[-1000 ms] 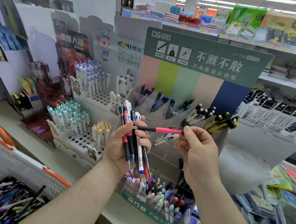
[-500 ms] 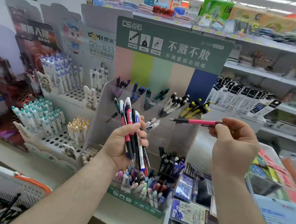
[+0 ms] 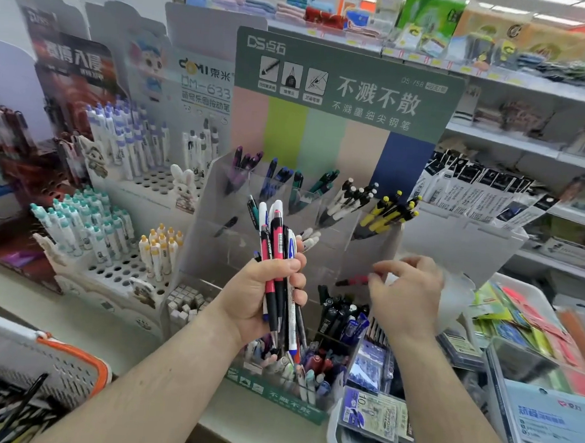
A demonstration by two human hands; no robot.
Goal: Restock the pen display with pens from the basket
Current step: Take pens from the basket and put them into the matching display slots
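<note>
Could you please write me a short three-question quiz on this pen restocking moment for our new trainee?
1. True or false: the left hand grips a bunch of pens upright in front of the clear display.
2. Which pens stand in the top row's rightmost compartment? A) purple B) yellow and black C) green
3. Fill in: at the right hand fingertips, a ___ and black pen lies in a lower compartment.

Key: 1 true. 2 B, the yellow and black pens. 3 pink.
</note>
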